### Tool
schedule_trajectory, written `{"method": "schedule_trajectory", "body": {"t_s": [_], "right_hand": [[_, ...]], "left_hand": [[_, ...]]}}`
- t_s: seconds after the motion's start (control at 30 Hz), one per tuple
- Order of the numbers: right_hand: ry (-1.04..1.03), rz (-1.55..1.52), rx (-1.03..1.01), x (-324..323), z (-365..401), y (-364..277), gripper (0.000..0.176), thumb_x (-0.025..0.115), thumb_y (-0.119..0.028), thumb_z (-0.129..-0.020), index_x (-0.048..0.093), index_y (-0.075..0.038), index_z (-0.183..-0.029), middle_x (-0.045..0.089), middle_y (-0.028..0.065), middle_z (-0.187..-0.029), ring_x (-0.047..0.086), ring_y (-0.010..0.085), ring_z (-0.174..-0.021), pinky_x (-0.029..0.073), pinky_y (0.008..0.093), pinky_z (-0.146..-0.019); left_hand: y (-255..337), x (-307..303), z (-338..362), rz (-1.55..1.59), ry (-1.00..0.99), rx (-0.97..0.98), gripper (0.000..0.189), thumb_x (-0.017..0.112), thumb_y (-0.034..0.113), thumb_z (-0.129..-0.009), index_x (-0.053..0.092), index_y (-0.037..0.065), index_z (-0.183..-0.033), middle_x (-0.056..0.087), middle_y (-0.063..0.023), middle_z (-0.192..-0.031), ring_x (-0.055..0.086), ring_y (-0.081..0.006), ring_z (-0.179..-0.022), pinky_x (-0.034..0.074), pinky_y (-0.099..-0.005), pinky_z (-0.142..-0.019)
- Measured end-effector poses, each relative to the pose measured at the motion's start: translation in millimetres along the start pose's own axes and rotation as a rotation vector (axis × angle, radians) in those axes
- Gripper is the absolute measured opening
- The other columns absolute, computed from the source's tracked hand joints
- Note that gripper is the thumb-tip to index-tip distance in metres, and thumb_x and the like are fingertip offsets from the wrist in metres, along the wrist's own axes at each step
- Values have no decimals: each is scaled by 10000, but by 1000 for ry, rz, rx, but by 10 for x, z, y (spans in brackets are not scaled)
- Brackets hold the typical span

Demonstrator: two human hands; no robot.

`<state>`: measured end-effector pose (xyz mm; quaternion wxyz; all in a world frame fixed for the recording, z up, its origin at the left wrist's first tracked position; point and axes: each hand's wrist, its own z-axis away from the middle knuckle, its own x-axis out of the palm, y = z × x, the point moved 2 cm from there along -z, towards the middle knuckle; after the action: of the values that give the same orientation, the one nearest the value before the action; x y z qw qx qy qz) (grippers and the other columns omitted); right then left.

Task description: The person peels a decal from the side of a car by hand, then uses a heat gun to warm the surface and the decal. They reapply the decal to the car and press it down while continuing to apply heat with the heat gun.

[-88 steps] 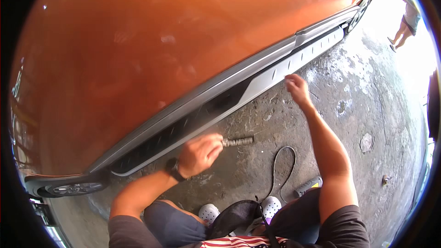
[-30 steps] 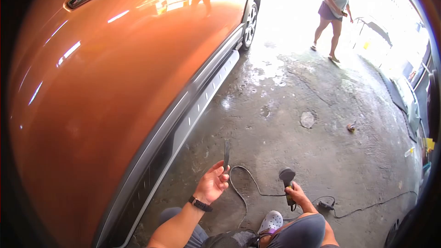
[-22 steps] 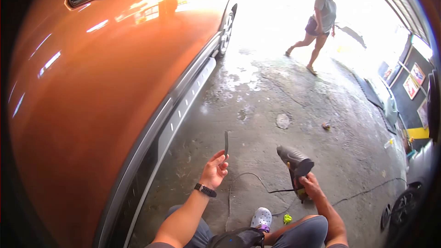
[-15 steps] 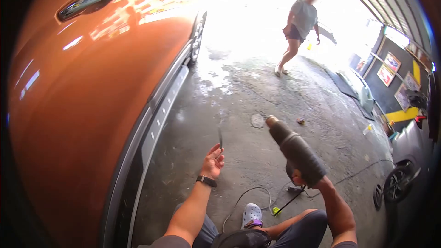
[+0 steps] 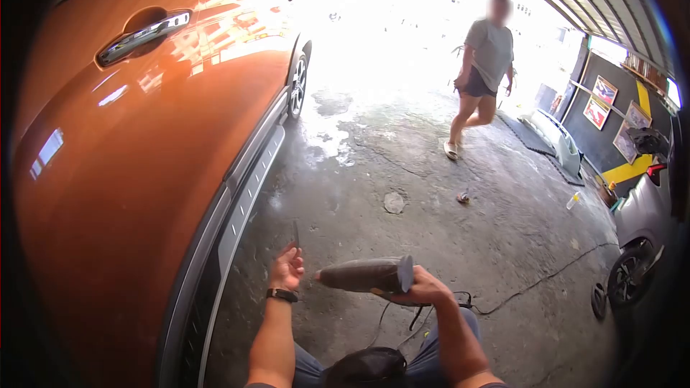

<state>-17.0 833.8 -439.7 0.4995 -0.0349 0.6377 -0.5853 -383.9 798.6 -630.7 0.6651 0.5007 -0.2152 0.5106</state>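
Holding heat gun [image 5: 363, 275] crosswise in right hand [image 5: 429, 287], pointing left; pinching upright strip [image 5: 296, 233] in left hand [image 5: 287, 271], leaving open floor [image 5: 338, 208] beside car step [image 5: 249, 195].

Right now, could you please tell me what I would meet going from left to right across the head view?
Chrome door handle, left hand with a thin dark strip, dark hand tool held in the right hand, person in a light shirt, small clear-and-yellow object, silver car's wheel.
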Motion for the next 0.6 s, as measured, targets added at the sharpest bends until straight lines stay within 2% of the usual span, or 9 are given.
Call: {"method": "schedule_trajectory", "body": {"t_s": [0.1,0.17,0.2,0.27,0.4,0.47,0.6], "right_hand": [[-82,-157,10,103,-222,86,522,865,-94,-743,704,-17,-1234,763,72,-1129,666,159,-1058,525,345,-982],[-57,-232,-95,130,-263,49,552,871,-90,-717,701,-21,-1238,759,79,-1136,666,166,-1044,524,353,-973],[-57,-246,-88,127,-258,13,552,871,-90,-717,701,-21,-1238,759,79,-1136,666,166,-1044,524,353,-973],[-87,-179,-147,65,-274,-112,437,784,-253,-868,705,-57,-1250,758,132,-1152,682,189,-1042,529,359,-945],[-3,-250,-177,152,-412,11,434,795,-218,-847,704,-46,-1235,758,135,-1135,680,202,-1041,531,367,-941],[-87,-321,-244,286,-584,357,455,806,-177,-814,700,-40,-1234,754,142,-1118,683,211,-1030,533,375,-939],[-133,-394,-234,307,-639,527,523,819,-152,-775,681,-38,-1266,742,142,-1151,676,211,-1048,528,374,-954]], "left_hand": [[244,-144,208,-100,96,3,271,742,189,-949,687,254,-1206,741,7,-962,654,-128,-723,451,-293,-559],[343,-182,413,-149,211,-9,377,756,185,-935,642,190,-1294,722,-10,-953,632,-128,-702,442,-288,-549],[381,-225,468,-177,239,-19,365,753,202,-938,643,193,-1286,721,-10,-942,630,-129,-695,442,-290,-549],[437,-230,614,-228,280,-17,356,747,205,-939,645,203,-1280,722,-2,-933,628,-122,-693,440,-290,-537],[475,-297,772,-318,349,-1,355,734,198,-940,646,204,-1285,718,10,-943,622,-113,-698,436,-288,-528],[479,-291,820,-344,377,-7,356,731,196,-941,646,205,-1286,716,12,-943,619,-111,-698,435,-286,-531],[451,-266,807,-368,407,-22,343,724,194,-945,646,206,-1279,710,16,-934,612,-108,-695,428,-281,-539]]}}
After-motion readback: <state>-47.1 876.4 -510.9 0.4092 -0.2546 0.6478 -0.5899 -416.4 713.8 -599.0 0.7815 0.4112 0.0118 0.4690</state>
